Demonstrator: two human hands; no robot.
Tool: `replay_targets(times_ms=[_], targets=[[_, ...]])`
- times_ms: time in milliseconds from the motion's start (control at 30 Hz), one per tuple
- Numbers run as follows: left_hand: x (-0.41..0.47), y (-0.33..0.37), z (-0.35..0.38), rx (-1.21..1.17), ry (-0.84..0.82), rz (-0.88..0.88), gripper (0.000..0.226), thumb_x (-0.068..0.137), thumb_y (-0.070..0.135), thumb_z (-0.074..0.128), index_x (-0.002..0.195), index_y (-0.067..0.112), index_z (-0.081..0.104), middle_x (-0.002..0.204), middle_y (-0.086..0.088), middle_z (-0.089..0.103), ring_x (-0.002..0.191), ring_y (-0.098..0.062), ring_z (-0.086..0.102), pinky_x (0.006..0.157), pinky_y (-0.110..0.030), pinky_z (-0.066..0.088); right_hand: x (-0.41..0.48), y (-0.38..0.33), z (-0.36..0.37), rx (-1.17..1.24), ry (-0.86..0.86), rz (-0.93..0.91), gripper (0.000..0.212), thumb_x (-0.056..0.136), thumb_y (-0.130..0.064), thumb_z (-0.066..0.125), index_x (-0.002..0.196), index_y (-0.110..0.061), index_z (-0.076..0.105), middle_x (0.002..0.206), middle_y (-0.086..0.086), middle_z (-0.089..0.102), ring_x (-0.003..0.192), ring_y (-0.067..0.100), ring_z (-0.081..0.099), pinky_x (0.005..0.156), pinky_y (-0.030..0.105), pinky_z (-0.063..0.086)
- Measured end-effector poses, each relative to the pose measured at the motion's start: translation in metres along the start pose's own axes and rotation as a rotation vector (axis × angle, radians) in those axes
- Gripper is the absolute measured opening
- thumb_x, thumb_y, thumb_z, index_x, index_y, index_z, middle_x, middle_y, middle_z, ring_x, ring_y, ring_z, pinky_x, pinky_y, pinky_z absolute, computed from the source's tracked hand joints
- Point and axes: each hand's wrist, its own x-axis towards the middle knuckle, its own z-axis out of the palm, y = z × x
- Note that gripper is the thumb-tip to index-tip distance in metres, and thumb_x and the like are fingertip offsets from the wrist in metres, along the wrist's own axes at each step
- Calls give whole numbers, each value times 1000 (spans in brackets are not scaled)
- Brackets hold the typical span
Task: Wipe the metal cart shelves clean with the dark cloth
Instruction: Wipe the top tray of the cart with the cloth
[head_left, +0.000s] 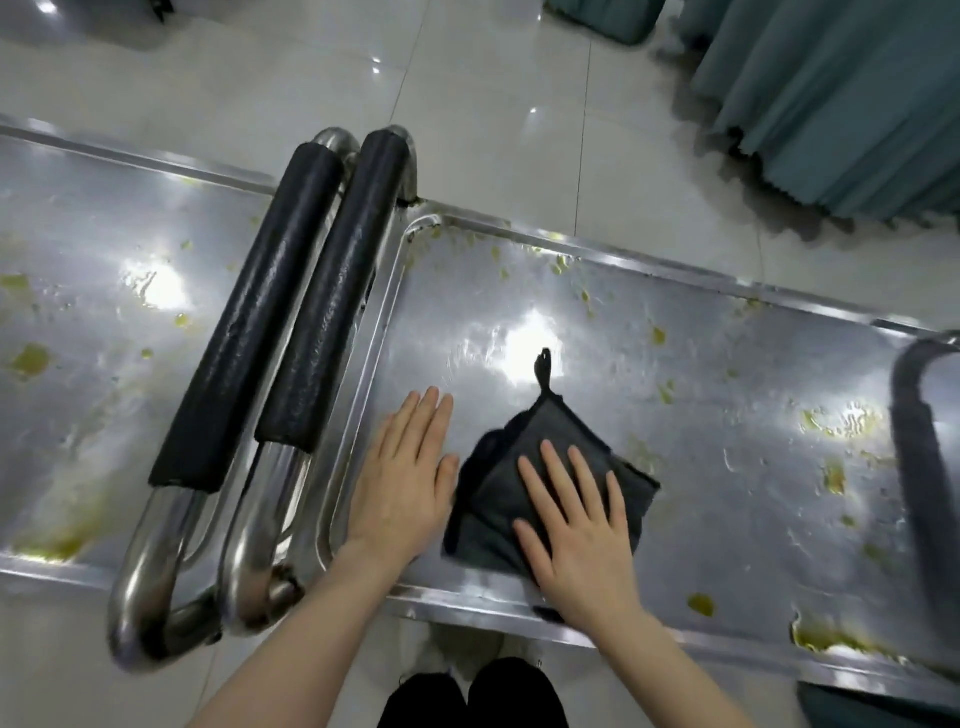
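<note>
Wiping the shelf (701, 395)
Press your flat right hand (576, 525) on the dark cloth (511, 441), sweep toward 3 o'clock smears (834, 478); left hand (405, 478) lies flat.

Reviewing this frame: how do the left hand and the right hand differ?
The left hand lies on the bare shelf beside the cloth; the right hand lies on the cloth itself. The left hand's fingers are held together; the right hand's are spread. The left hand is nearer the padded handles. Both are flat, palm down, on the same shelf.
</note>
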Motion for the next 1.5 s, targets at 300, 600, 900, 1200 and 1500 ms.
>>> replay_targets(times_ms=[300, 600, 900, 1200, 1500], targets=[[-3, -4, 8, 116, -25, 38, 57, 100, 42, 30, 153, 21, 26, 161, -9, 19, 149, -25, 14, 120, -46, 18, 118, 48, -22, 21, -1, 256, 58, 100, -54, 27, 155, -36, 16, 164, -6, 11, 151, 21, 9, 119, 53, 5], [-2, -2, 6, 106, -26, 9, 57, 100, 42, 28, 153, 21, 24, 161, -6, 18, 150, -22, 12, 120, -46, 18, -31, 24, -4, -19, -37, -45, 60, 101, -56, 25, 156, -33, 16, 164, -6, 9, 151, 22, 8, 117, 55, 17], [-4, 1, 7, 199, 29, 218, 49, 100, 28, 34, 147, 16, 39, 154, -9, 36, 142, -28, 34, 115, -52, 27, 104, 80, -28, 23, -37, 357, 61, 101, -52, 28, 156, -32, 10, 164, -7, 6, 151, 19, 4, 119, 53, 2], [15, 51, 8, 74, 54, 41, 32, 91, 20, 53, 119, 7, 65, 140, -19, 52, 132, -36, 46, 109, -52, 33, -60, 69, -15, -5, -85, 57, 60, 101, -57, 22, 156, -34, 14, 164, -8, 9, 151, 20, 8, 118, 53, 13], [22, 88, 56, 192, -66, 154, 58, 99, 47, 21, 153, 25, 24, 163, -4, 13, 150, -24, 10, 120, -49, 14, 82, 144, -34, 11, -39, 332, 60, 101, -53, 28, 156, -33, 12, 165, -5, 7, 151, 20, 4, 119, 53, 3]])
